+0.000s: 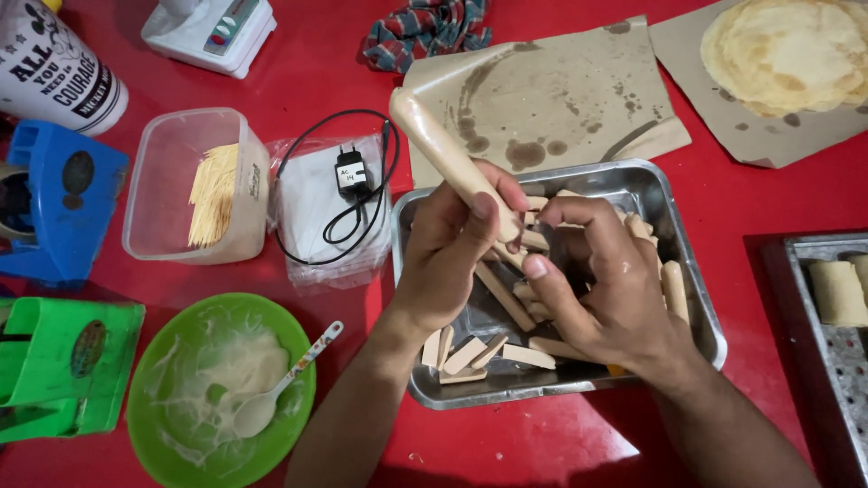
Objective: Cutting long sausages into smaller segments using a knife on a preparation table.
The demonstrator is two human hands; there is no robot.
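My left hand (452, 258) grips a long pale sausage (438, 145) by its lower end, holding it tilted up to the left over a metal tray (674, 208). My right hand (601, 289) reaches into the tray, its thumb and fingers pinching at the sausage's lower end. Several cut sausage sticks (470, 352) lie flat in the tray, more under and behind my right hand.
A green bowl (172, 438) of white batter with a spoon (280, 389) sits front left. A clear tub of toothpicks (212, 194), a bagged charger (348, 181), greasy brown paper (561, 90), a flat pancake (787, 54) and a second tray with rolls (836, 294) surround the work.
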